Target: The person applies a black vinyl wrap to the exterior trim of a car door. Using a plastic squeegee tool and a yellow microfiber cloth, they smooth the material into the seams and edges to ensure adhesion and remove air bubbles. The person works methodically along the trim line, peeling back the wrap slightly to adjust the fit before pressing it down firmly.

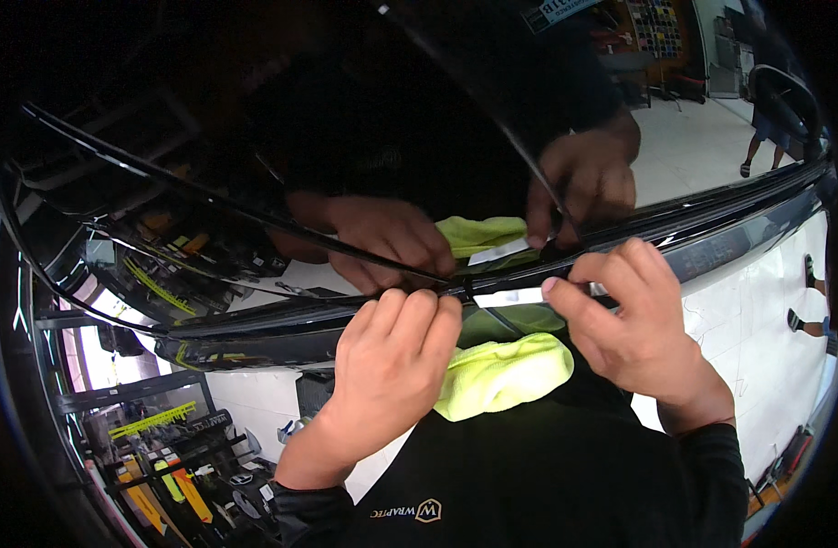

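Observation:
My left hand (392, 361) has its fingers curled at the glossy black trim (684, 247) below a dark car window (392, 119); what they hold, if anything, is hidden. To its right, my right hand (624, 320) pinches a thin white strip (510, 297) lying along the trim, with thumb and fingers close to the surface. A bunched yellow-green cloth (506, 374) sits just below the strip, between my hands and in front of my dark shirt. Both hands and the cloth are mirrored in the glass.
At lower left, a rack (163, 466) holds several orange, yellow and black tools near a bright doorway (118, 352). The white tiled floor (757, 356) shows at right, with another person's sandalled feet (807, 324) at the edge and a red-handled object (784, 470) lower down.

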Demonstrator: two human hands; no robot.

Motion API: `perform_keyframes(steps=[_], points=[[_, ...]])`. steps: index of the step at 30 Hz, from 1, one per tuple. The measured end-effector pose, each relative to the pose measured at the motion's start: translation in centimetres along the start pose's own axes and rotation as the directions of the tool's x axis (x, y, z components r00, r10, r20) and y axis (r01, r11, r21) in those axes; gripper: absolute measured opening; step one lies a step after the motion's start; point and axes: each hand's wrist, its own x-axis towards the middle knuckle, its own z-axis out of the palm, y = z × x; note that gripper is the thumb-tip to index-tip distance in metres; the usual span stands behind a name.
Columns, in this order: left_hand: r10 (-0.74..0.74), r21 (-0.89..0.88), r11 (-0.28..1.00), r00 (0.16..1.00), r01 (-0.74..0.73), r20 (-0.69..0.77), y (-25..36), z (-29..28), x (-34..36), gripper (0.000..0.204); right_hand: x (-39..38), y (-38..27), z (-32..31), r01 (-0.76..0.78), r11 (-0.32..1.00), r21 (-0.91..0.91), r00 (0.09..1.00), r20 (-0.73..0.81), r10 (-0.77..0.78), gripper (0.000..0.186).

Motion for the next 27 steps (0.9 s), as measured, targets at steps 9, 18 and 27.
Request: perform_keyframes(steps=[9,18,27], points=[[-0.199,-0.224,0.965,0.935,0.135,-0.294,0.8,3.0,-3.3,0.03,1.5,-1.2,0.1,0.08,0.995,-0.062,0.993,0.096,-0.074,0.038],[-0.205,-0.247,0.96,0.931,0.132,-0.303,0.7,3.6,-3.2,0.03,1.9,-1.8,0.0,0.073,0.991,-0.111,0.989,0.134,-0.058,0.039],[-0.152,-0.217,0.972,0.938,0.086,-0.311,0.0,3.9,-3.0,0.035,2.4,-2.0,-0.2,0.068,0.989,-0.134,0.99,0.134,-0.05,0.038]])
